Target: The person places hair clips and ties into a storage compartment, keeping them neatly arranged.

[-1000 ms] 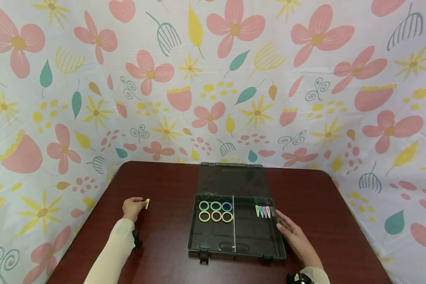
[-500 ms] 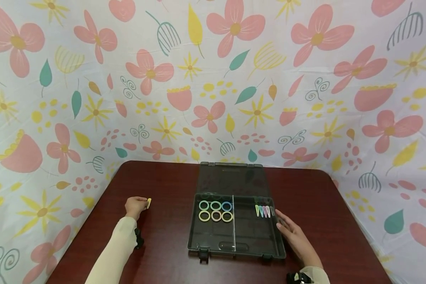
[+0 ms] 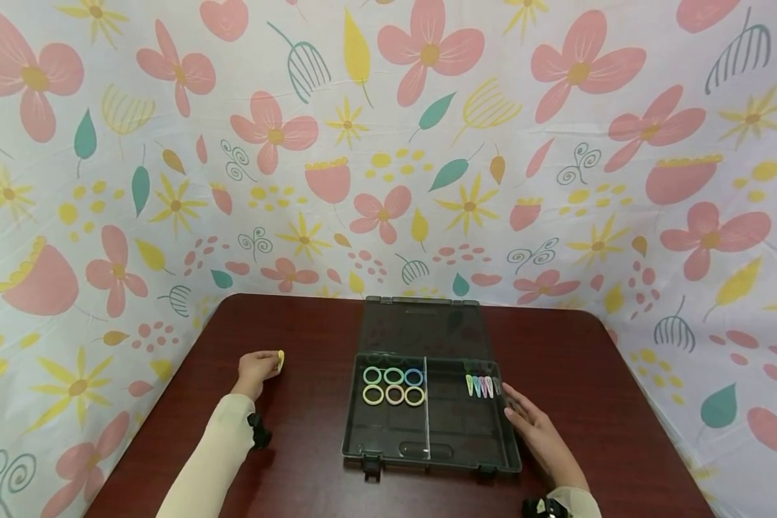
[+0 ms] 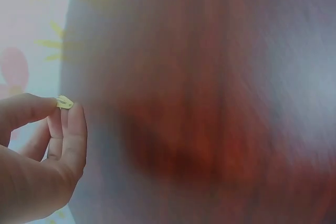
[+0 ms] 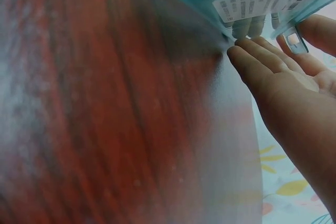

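In the head view my left hand (image 3: 255, 372) pinches a small yellow hair clip (image 3: 280, 361) between thumb and fingertips, above the table's left side. The left wrist view shows the same clip (image 4: 64, 102) at the fingertips. My right hand (image 3: 544, 437) rests against the right side of an open, see-through dark case (image 3: 388, 432), its fingers nearly straight. In the right wrist view these fingers (image 5: 257, 64) touch the case, which bears a barcode label (image 5: 270, 3). Several pastel hair clips (image 3: 479, 386) lie in a row at the right compartment's back right.
Several coloured rings like hair ties, one of them a blue ring (image 3: 414, 377), lie in two rows in the left compartment. A clear divider (image 3: 426, 424) separates the compartments. The case's lid (image 3: 425, 327) leans back toward the floral cloth (image 3: 388, 144) behind the dark red table (image 3: 317, 432).
My left hand has moved right and slightly away from me with the yellow hair clip, turning it a little. The right hand and the case stay put.
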A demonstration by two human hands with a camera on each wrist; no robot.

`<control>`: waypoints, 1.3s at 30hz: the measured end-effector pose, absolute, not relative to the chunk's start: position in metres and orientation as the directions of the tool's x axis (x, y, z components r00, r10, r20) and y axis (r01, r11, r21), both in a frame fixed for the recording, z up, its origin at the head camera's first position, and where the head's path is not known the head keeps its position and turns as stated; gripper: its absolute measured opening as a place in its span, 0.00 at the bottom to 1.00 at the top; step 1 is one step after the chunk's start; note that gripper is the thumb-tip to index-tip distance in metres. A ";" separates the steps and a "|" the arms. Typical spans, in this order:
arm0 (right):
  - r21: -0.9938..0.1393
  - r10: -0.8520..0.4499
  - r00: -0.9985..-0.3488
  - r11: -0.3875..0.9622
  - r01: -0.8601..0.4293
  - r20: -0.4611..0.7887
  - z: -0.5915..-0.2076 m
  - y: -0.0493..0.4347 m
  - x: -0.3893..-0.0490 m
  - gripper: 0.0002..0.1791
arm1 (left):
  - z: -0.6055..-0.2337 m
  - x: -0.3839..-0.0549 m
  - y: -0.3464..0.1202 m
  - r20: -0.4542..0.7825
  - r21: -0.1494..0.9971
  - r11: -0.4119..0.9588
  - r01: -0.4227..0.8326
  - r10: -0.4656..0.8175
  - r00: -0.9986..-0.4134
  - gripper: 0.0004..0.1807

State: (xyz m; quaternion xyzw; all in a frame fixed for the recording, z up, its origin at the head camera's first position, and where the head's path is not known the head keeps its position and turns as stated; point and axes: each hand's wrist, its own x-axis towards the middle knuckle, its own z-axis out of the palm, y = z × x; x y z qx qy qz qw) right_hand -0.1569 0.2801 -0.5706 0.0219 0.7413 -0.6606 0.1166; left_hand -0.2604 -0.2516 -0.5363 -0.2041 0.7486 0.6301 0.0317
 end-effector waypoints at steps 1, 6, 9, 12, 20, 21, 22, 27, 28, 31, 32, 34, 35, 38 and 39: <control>-0.974 -0.119 -0.973 0.129 0.184 -0.199 -0.571 0.280 -0.157 0.33 | -0.533 -0.262 -0.247 -0.308 0.936 0.094 -0.340 -0.252 -0.917 0.19; -0.975 -0.119 -0.974 0.135 0.175 -0.191 -0.572 0.281 -0.157 0.34 | -0.514 -0.273 -0.219 -0.314 0.950 -0.051 -0.310 -0.191 -0.930 0.20; -0.974 -0.127 -0.972 0.136 0.182 -0.199 -0.571 0.281 -0.157 0.34 | -0.502 -0.278 -0.197 -0.311 0.947 -0.129 -0.294 -0.145 -0.939 0.20; -0.973 -0.120 -0.971 0.131 0.190 -0.206 -0.571 0.280 -0.156 0.34 | -0.492 -0.283 -0.171 -0.313 0.938 -0.193 -0.289 -0.105 -0.944 0.19; -0.974 -0.118 -0.971 0.126 0.190 -0.205 -0.571 0.281 -0.157 0.34 | -0.479 -0.293 -0.097 -0.302 0.914 -0.289 -0.286 -0.012 -0.953 0.16; -0.974 -0.119 -0.971 0.126 0.190 -0.205 -0.571 0.280 -0.157 0.34 | -0.478 -0.294 -0.088 -0.302 0.911 -0.293 -0.289 0.001 -0.953 0.17; -0.973 -0.119 -0.971 0.126 0.191 -0.206 -0.570 0.280 -0.157 0.34 | -0.478 -0.293 -0.080 -0.304 0.909 -0.296 -0.294 0.012 -0.953 0.17; -0.972 -0.118 -0.970 0.132 0.195 -0.211 -0.569 0.280 -0.156 0.34 | -0.475 -0.291 -0.041 -0.299 0.903 -0.296 -0.310 0.084 -0.951 0.18; -0.972 -0.115 -0.971 0.133 0.194 -0.210 -0.568 0.279 -0.156 0.34 | -0.475 -0.290 -0.034 -0.297 0.904 -0.293 -0.313 0.097 -0.950 0.18; -0.973 -0.119 -0.972 0.133 0.189 -0.205 -0.567 0.279 -0.156 0.34 | -0.476 -0.287 -0.014 -0.285 0.905 -0.289 -0.312 0.134 -0.949 0.18; -0.974 -0.115 -0.972 0.127 0.190 -0.205 -0.567 0.278 -0.155 0.34 | -0.476 -0.286 -0.008 -0.280 0.905 -0.290 -0.311 0.144 -0.949 0.18; -0.974 -0.120 -0.972 0.124 0.189 -0.204 -0.566 0.278 -0.155 0.34 | -0.477 -0.283 0.004 -0.274 0.905 -0.290 -0.311 0.159 -0.948 0.18; -0.974 -0.121 -0.971 0.123 0.191 -0.206 -0.566 0.278 -0.155 0.34 | -0.478 -0.282 0.010 -0.271 0.903 -0.296 -0.310 0.167 -0.948 0.18; -0.973 -0.117 -0.971 0.125 0.194 -0.209 -0.566 0.278 -0.155 0.33 | -0.478 -0.277 0.029 -0.280 0.897 -0.300 -0.324 0.181 -0.943 0.17; -0.973 -0.119 -0.971 0.129 0.192 -0.207 -0.566 0.278 -0.155 0.33 | -0.478 -0.275 0.035 -0.286 0.896 -0.297 -0.330 0.182 -0.941 0.17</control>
